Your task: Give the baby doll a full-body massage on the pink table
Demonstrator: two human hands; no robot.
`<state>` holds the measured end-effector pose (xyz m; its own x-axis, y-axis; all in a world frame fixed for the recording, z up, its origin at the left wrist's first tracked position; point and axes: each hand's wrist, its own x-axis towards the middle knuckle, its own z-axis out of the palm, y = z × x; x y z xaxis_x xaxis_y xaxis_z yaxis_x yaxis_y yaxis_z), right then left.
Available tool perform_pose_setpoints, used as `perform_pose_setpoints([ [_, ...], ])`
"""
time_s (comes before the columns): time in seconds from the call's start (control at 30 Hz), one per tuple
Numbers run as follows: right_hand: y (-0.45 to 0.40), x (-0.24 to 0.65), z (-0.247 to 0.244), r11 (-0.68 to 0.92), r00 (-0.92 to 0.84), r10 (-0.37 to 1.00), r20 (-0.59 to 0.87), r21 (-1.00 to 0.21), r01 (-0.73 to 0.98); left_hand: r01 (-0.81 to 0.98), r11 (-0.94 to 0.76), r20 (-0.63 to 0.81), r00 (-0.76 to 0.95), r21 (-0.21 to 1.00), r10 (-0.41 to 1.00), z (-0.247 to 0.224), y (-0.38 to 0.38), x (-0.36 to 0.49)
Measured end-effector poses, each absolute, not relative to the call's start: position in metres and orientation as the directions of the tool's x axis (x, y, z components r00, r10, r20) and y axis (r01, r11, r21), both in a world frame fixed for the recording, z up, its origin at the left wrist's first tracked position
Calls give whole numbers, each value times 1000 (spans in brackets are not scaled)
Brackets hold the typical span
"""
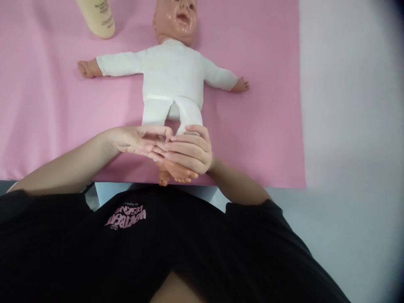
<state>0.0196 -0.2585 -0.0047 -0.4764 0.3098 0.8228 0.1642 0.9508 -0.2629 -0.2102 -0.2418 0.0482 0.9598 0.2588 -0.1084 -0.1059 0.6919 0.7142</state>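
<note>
- Pink counter (261,134).
- White-bodied doll (172,75) lying face up, feet (179,170) at the near edge.
- Left hand (135,141) half open, fingers meeting the other's.
- Right hand (194,151) curled just above the feet; gripping or not, I can't tell.

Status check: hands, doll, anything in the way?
Left hand, right hand together over doll, by its feet. Doll face-up on pink cloth. Bottle farther off, apart from both hands.
</note>
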Motion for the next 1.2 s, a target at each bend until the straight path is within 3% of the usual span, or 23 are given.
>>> perform_pose_setpoints([
  [0.07,-260,19,4,989,-405,37,913,26,148,-84,689,-144,953,720,268,46,-241,-210],
  [0.1,-261,19,7,984,-409,-12,913,84,158,-73,680,-161,948,730,273,45,-240,-209],
  [0.23,-262,22,12,989,-582,86,808,0,146,-16,640,-249,913,768,323,44,-240,-208],
  [0.5,-267,19,15,985,-550,157,820,-172,25,-50,669,-151,959,741,239,45,-248,-207],
  [0.6,-269,17,20,978,-521,173,836,-210,-12,-35,683,-183,952,729,244,47,-251,-204],
  [0.77,-272,14,22,977,-504,185,844,-215,-2,-49,723,-249,921,690,299,47,-254,-203],
  [1.03,-271,17,16,982,-566,155,810,-190,-4,-56,728,-234,928,684,291,40,-254,-204],
  [1.2,-273,14,24,994,-497,75,865,-104,-31,-71,712,-223,923,699,312,40,-255,-205],
])
